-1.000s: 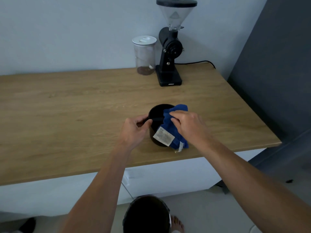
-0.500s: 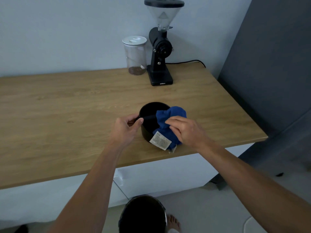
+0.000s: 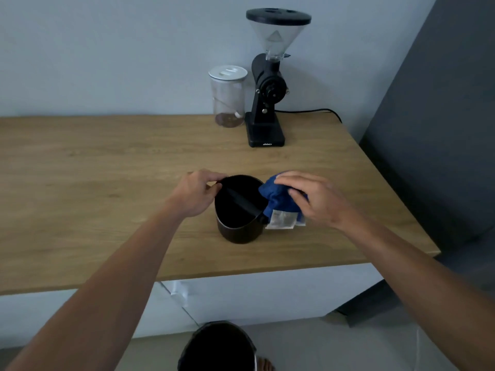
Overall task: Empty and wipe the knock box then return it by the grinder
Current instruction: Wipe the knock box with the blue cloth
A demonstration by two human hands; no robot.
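Head view: grinder [image 3: 266,108] base lettering illegible, cloth [image 3: 280,199] tag blurred; left hand [image 3: 197,192] fingers pinching knock box [image 3: 238,210] rim, right hand [image 3: 318,200] fingers closed over cloth, open countertop [image 3: 80,183] left.

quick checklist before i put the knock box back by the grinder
1. Knock box upright on the counter: ok.
2. Left hand steadying it: ok, fingers pinch the left rim.
3. Blue cloth clear of the box: not ok, it lies against the right rim under the right hand.
4. Inside empty and wiped clean: cannot tell, the interior is too dark.
5. Knock bar seated across the opening: ok.
6. Free spot by the grinder: ok in front and to its right; a jar stands on its left.
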